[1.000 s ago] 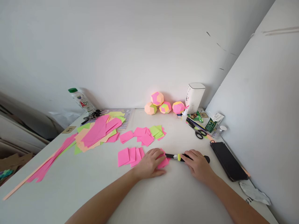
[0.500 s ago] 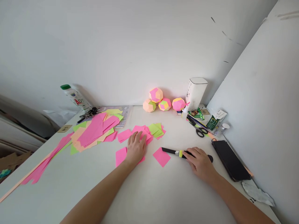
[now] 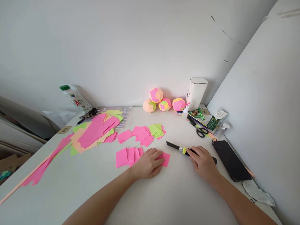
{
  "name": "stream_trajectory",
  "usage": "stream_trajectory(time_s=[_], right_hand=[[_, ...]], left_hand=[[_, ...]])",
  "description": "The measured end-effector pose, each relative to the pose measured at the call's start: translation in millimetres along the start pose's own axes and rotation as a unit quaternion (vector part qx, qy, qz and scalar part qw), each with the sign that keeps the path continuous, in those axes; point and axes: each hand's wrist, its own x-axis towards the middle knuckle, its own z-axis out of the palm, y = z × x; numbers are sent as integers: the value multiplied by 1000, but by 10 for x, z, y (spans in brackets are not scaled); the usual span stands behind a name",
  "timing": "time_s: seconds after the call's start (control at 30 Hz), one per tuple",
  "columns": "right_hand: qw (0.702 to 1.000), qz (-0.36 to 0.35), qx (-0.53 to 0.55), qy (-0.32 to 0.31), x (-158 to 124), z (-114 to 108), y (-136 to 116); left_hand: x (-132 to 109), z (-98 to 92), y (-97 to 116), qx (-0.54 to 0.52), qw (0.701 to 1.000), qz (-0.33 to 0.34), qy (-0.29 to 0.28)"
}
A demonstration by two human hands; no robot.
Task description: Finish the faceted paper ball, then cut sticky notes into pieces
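Note:
My left hand (image 3: 150,162) is on the table with its fingers curled over a pink paper square (image 3: 166,159); much of the square is hidden under the fingers. In my right hand (image 3: 203,161) is a black utility knife (image 3: 174,145) with a yellow-green part, its dark blade pointing left, above and to the right of the square. Left of my left hand lies a row of overlapping pink paper squares (image 3: 122,157). Farther back are a loose pile of pink paper pieces (image 3: 142,133) and some green paper squares (image 3: 155,129).
Long paper strips and sheets (image 3: 93,131) spread over the left side beside a white bottle (image 3: 77,99). Faceted paper balls (image 3: 156,95) sit by the wall near a white box (image 3: 197,93). Black-handled scissors (image 3: 201,132) and a phone (image 3: 231,160) lie at right.
My left hand has moved right and nearer from the pink pile onto the single pink square, which has turned. The knife has tilted and shifted slightly right, its blade tip higher.

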Motion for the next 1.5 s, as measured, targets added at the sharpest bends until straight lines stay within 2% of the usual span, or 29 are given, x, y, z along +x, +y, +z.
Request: stream_trajectory(time_s=[0.1, 0.2, 0.3, 0.37, 0.43, 0.57, 0.63, 0.7, 0.8, 0.9, 1.17, 1.5], right_hand=[[1000, -2, 3, 3, -1, 11, 6], [1000, -3, 3, 4, -3, 19, 8], [1000, -3, 4, 2, -3, 20, 10], [1000, -3, 6, 2, -3, 20, 11], [1000, -2, 7, 1, -2, 21, 12], [1000, -1, 11, 0, -1, 27, 16], [1000, -3, 12, 0, -1, 30, 17], [1000, -7, 14, 0, -1, 31, 19], [1000, -20, 20, -6, 4, 17, 21], [998, -45, 36, -22, 18, -36, 25], [984, -118, 97, -95, 45, -240, -25], [981, -130, 88, -116, 27, -218, -94]], left_hand=[[-12, 23, -9, 42, 998, -54, -13], [-21, 39, -34, 65, 994, -80, 22], [-19, 37, -33, 28, 998, -22, 58], [-14, 29, -17, -8, 998, 41, 43], [-12, 20, -4, -20, 998, 53, 15], [-26, 35, -26, 34, 998, -60, 3], [-38, 62, -61, 72, 990, -117, 25], [-44, 91, -93, 89, 984, -143, 62], [-36, 112, -113, 54, 989, -102, 95], [-25, 102, -118, 22, 994, -69, 77], [-44, 91, -200, 32, 990, -117, 71], [-46, 84, -203, 36, 991, -118, 59]])
